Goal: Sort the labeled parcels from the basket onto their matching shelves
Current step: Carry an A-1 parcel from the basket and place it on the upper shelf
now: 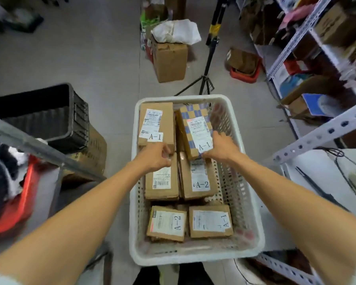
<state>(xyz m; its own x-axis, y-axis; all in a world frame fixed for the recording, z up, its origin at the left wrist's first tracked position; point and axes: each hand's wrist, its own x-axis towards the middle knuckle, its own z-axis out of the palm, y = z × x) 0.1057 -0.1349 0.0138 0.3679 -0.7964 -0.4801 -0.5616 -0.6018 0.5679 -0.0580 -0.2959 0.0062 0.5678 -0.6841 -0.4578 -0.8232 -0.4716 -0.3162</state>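
Nearest, two bare forearms over the near rim of the white basket (193,259), reaching into its far half. Left hand (155,156): fingers (166,154) curled onto the near edge of the plain brown A-1 carton (156,124), apparently pinching it, with the contact itself blurred. Right hand (221,148): fingers (220,135) wrapped along the right side of the checkered A-1 parcel (193,128), thumb at its near edge, the parcel tilted and leaning on its neighbours.

Just short of the fingers, toward the wrists, an unread brown box (161,182) and an A-2 box (199,177). Further back, by the near rim, a small A-2 parcel (167,223) and a small A-1 parcel (211,222).

Seemingly a double pick of matching A-1 parcels. Probably best to deepen the left grip first, sliding the fingers under the carton's near end rather than trusting an edge pinch. Lift both straight up, clear of the perforated wall right of the right fingers. Keep labels facing up. Avoid dragging the A-2 box below the right wrist. No shelf tags legible on the metal rack (317,136) off to the right of the fingers, so read them before placing.
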